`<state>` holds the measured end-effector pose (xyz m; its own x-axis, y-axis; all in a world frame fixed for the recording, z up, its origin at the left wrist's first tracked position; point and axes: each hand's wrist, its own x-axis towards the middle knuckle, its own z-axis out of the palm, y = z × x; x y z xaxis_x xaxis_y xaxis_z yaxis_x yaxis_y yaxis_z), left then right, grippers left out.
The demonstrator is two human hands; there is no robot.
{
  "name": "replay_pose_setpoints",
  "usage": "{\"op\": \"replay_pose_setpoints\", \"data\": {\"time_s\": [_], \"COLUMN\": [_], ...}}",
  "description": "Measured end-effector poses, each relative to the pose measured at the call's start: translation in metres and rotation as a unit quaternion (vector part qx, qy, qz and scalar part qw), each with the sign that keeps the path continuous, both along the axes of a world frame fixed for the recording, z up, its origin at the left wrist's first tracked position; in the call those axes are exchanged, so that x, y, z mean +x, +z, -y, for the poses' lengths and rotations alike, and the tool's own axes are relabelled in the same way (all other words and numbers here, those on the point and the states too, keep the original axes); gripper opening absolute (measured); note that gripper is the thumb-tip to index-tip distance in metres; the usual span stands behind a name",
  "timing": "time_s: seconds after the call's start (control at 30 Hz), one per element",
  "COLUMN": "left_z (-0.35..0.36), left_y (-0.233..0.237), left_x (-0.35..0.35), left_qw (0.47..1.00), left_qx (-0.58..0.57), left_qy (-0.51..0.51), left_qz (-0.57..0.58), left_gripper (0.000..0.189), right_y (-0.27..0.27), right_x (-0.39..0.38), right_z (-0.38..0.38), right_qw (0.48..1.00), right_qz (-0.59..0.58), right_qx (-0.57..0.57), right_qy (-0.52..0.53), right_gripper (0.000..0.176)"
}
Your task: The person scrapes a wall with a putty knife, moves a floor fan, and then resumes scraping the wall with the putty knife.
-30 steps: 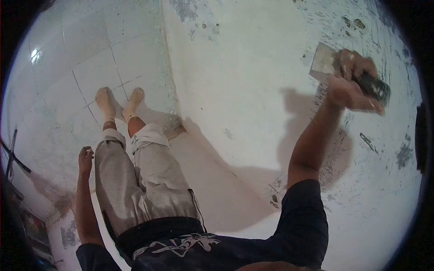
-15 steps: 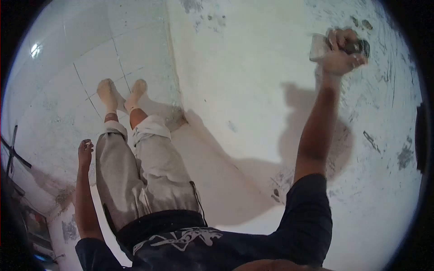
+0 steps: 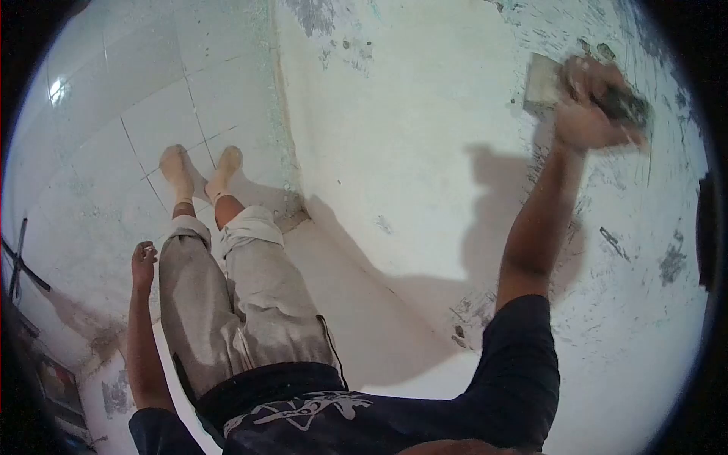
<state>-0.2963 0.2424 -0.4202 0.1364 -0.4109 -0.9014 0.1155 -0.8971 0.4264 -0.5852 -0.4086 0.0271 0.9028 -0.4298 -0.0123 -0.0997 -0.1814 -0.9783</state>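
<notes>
My right hand (image 3: pixel 590 102) is wrapped around the dark handle (image 3: pixel 626 106) of a putty knife. Its broad pale blade (image 3: pixel 541 80) points left and lies against the whitish wall (image 3: pixel 425 136). Motion blurs the hand and handle slightly. Around the blade the wall carries dark scuffs and scratches (image 3: pixel 607 49). Down by my leg hangs my left hand (image 3: pixel 142 262), fingers curled in, away from the wall. A small whitish spot shows at its fingertips, too small for me to tell what it is.
My feet (image 3: pixel 176 168) in light socks stand on the tiled floor (image 3: pixel 91 159), near the wall's base. Dark crossed bars (image 3: pixel 21 262) lie at the far left, with a dark framed object (image 3: pixel 61 383) below them. A dark edge (image 3: pixel 705 231) borders the wall at far right.
My right hand and the putty knife have moved right and slightly down across the wall, the handle tilting downward. My left hand stays by my leg, only a little lower in view.
</notes>
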Motion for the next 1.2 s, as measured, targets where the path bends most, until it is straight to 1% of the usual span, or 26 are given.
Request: {"op": "replay_pose_setpoints", "data": {"time_s": [0.03,0.07,0.1,0.13,0.17,0.2,0.27,0.3,0.33,0.43,0.47,0.5,0.53,0.6,0.7,0.73,0.8,0.9,0.97,1.0,1.03,1.07,1.1,1.13,1.17,1.2], "left_z": [0.003,0.006,0.007,0.0,0.001,-0.001,-0.006,-0.016,-0.024,-0.021,-0.009,-0.003,-0.003,0.007,0.02,0.026,0.024,0.01,-0.001,-0.003,-0.005,-0.005,-0.007,-0.001,0.007,0.004], "left_y": [0.008,0.011,0.015,0.006,0.0,-0.002,0.01,0.014,0.008,-0.011,-0.001,0.008,0.008,0.002,0.009,0.014,-0.001,0.007,-0.001,0.0,-0.001,0.001,0.007,0.005,0.002,0.007], "left_x": [-0.002,0.0,0.001,0.001,0.002,0.003,0.004,0.004,0.003,0.005,0.004,0.004,0.001,-0.002,-0.005,-0.007,-0.005,-0.007,-0.007,-0.006,-0.005,-0.002,0.0,-0.001,0.003,0.003], "left_qw": [1.0,1.0,1.0,1.0,0.999,0.999,1.0,1.0,1.0,0.999,1.0,1.0,1.0,1.0,1.0,1.0,1.0,1.0,1.0,1.0,1.0,1.0,1.0,1.0,1.0,1.0], "left_qx": [0.005,0.001,-0.003,-0.002,-0.008,-0.01,0.005,0.012,0.011,0.018,0.012,0.005,0.004,-0.019,-0.011,-0.022,-0.025,-0.016,-0.008,-0.001,0.001,0.002,0.004,-0.001,-0.002,0.008], "left_qy": [0.0,0.003,0.003,0.03,0.037,0.04,0.012,-0.002,-0.003,0.031,0.022,0.009,0.008,-0.013,0.005,0.001,0.004,0.006,0.013,-0.001,0.002,0.004,-0.004,0.003,0.005,0.003], "left_qz": [-0.003,-0.002,-0.002,-0.006,-0.001,-0.001,0.012,0.003,-0.001,0.005,0.011,0.012,0.011,0.013,-0.017,-0.012,-0.007,-0.021,-0.028,-0.004,-0.002,0.0,-0.009,-0.004,-0.002,-0.006], "left_gripper": [0.027,0.027,0.027,0.024,0.024,0.023,0.022,0.022,0.022,0.023,0.023,0.024,0.024,0.024,0.027,0.026,0.026,0.027,0.028,0.029,0.029,0.03,0.031,0.031,0.031,0.03], "right_y": [0.002,-0.007,-0.021,-0.026,-0.023,-0.018,-0.021,-0.021,-0.02,-0.005,-0.01,-0.02,-0.021,-0.009,-0.025,-0.024,-0.011,-0.021,-0.01,0.003,0.002,0.001,0.011,0.014,0.016,0.011], "right_x": [0.0,-0.007,-0.014,-0.021,-0.013,-0.006,-0.014,-0.018,-0.019,-0.008,-0.01,-0.008,-0.002,0.01,0.008,0.011,0.015,0.002,0.009,0.003,-0.002,-0.006,-0.015,-0.022,-0.029,-0.032], "right_z": [-0.022,-0.024,-0.028,-0.029,-0.026,-0.024,-0.037,-0.042,-0.049,-0.051,-0.052,-0.051,-0.05,-0.061,-0.047,-0.061,-0.056,-0.062,-0.071,-0.072,-0.076,-0.081,-0.083,-0.065,-0.049,-0.045], "right_qw": [0.999,0.987,0.944,0.865,0.942,0.985,0.958,0.984,0.949,0.985,0.968,0.931,0.925,0.946,0.906,0.881,0.962,0.903,0.923,0.97,0.972,0.949,0.947,0.984,0.996,0.993], "right_qz": [0.013,0.019,0.015,0.127,0.054,0.011,0.142,0.068,-0.053,0.032,0.02,-0.057,-0.111,-0.069,-0.113,-0.068,0.043,-0.071,-0.087,-0.003,0.074,0.159,0.151,0.114,0.074,0.05], "right_qx": [0.001,-0.003,-0.011,0.211,0.125,0.018,0.245,0.047,-0.126,-0.054,-0.091,-0.181,-0.203,-0.19,-0.27,-0.24,-0.075,-0.301,-0.261,-0.143,-0.013,0.112,0.111,0.079,0.041,0.03], "right_qy": [-0.039,-0.157,-0.33,-0.437,-0.307,-0.172,-0.036,-0.159,-0.283,-0.162,-0.232,-0.313,-0.301,-0.254,-0.306,-0.402,-0.26,-0.299,-0.267,-0.196,-0.222,-0.248,-0.26,-0.112,0.036,0.105], "right_gripper": [0.062,0.06,0.058,0.056,0.05,0.045,0.036,0.045,0.055,0.067,0.069,0.072,0.076,0.077,0.076,0.075,0.075,0.073,0.073,0.074,0.074,0.073,0.073,0.073,0.074,0.074]}}
